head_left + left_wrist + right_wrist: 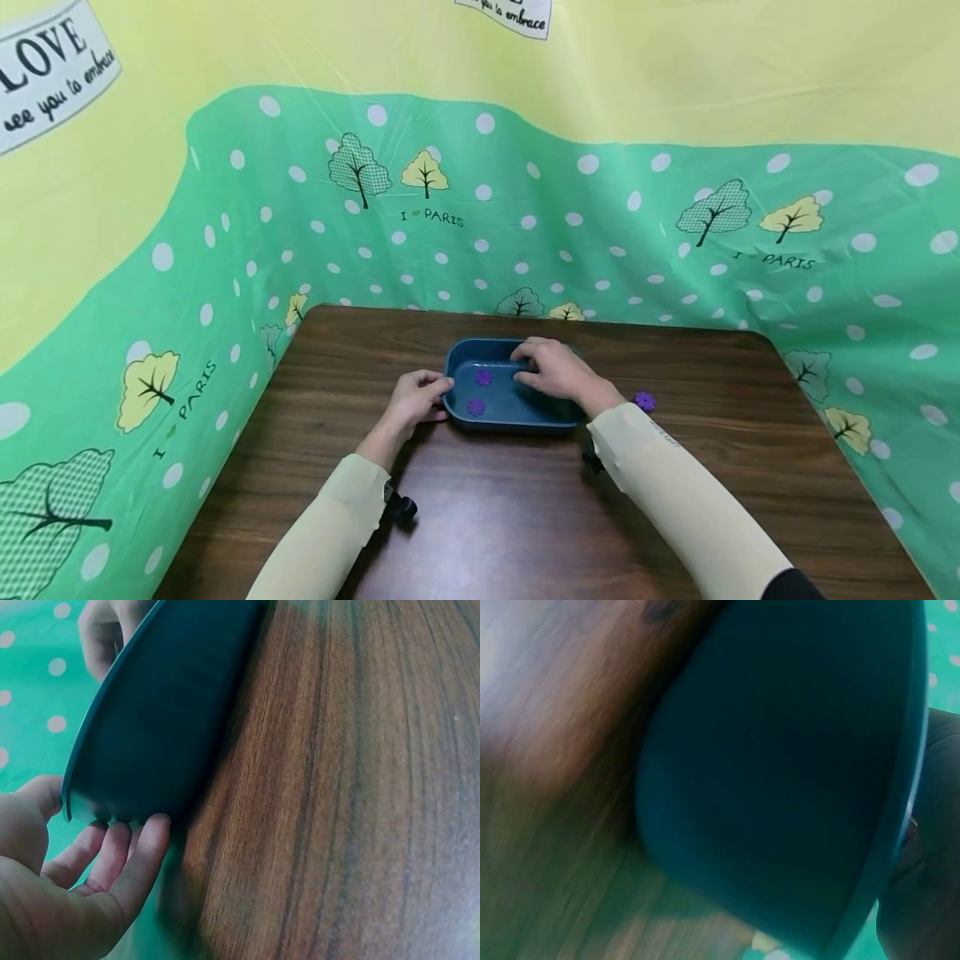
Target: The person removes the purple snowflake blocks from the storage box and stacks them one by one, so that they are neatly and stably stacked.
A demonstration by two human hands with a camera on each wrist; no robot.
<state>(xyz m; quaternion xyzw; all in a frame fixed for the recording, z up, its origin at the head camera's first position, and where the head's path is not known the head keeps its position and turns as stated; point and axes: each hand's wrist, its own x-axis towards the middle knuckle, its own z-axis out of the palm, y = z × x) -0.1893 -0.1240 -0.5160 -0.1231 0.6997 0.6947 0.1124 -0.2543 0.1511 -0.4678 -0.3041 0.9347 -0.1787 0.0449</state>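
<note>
A dark blue rectangular tub stands on the table, with two purple flower-shaped plastic pieces, one toward the back and one nearer the front, on its floor at the left. My left hand grips the tub's left end. In the left wrist view its thumb is at the rim and its fingertips touch the outer wall. Over the tub's right half hangs my right hand, bent fingers apart from the thumb and nothing visible between them. The right wrist view shows mostly the tub's outer wall.
Another purple flower-shaped piece lies on the brown wooden table, right of the tub beside the right wrist. A green and yellow patterned cloth hangs behind the table and along its sides.
</note>
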